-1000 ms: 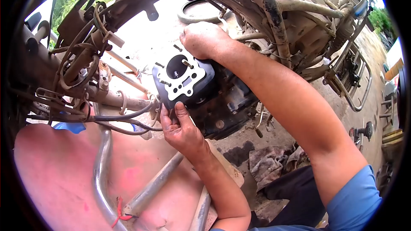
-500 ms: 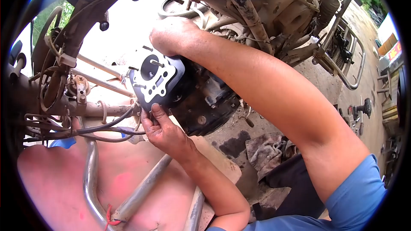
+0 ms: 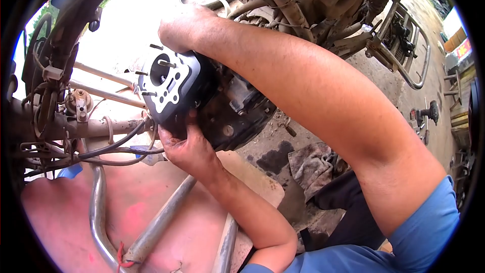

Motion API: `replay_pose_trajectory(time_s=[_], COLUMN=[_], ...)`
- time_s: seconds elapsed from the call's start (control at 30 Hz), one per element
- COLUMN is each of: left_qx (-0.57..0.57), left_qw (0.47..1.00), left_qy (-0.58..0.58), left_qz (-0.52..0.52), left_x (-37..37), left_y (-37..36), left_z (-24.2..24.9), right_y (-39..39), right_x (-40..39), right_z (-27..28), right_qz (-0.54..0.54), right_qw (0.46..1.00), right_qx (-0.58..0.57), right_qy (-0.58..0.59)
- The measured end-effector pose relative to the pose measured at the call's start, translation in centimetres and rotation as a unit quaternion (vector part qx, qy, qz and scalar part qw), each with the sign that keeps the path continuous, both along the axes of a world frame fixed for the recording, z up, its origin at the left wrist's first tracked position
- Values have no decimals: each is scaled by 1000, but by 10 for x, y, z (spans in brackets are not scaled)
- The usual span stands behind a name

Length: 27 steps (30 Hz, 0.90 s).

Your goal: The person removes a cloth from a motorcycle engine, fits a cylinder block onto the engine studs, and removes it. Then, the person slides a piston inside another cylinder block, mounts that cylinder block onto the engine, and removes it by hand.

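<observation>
An engine cylinder (image 3: 189, 83) with a pale machined top face, a round bore and several metal studs sticking out sits against a dark engine block (image 3: 217, 126). My left hand (image 3: 189, 151) grips its lower edge, with the thumb up on the dark side wall and the fingers underneath. Against the cylinder's far upper side, my right hand (image 3: 182, 28) is curled over at the wrist. Its fingertips are hidden behind the hand and the cylinder, and bright glare washes out the area around it.
Frame tubes (image 3: 283, 5) pass overhead, and cables (image 3: 116, 146) run at the left. A pink panel (image 3: 146, 197) with metal tubes lies below. A rag (image 3: 313, 167) is on the ground, and a power drill (image 3: 429, 113) stands farther right.
The whole view has shifted, and the cylinder now appears farther left with more of its dark side showing. Both hands have moved along with it; the left thumb now rests on the side wall.
</observation>
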<state>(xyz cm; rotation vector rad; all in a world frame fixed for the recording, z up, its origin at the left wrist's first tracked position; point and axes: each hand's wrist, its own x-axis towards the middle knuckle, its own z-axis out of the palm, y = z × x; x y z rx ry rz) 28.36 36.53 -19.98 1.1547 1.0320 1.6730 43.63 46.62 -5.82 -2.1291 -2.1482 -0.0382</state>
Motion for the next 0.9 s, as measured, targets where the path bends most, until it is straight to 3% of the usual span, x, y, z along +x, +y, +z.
replay_pose_trajectory(time_s=[0.33, 0.9], left_qx=[-6, -7], left_qw=[999, 1000], left_qy=[47, 24], left_qz=[11, 0], left_x=[1, 2], left_y=[-2, -2], left_z=[4, 5], right_y=[15, 24], right_x=[2, 1], right_z=[-11, -16], right_qz=[-20, -25], right_qw=[1000, 999], right_qx=[-4, -11], right_qy=[-3, -24])
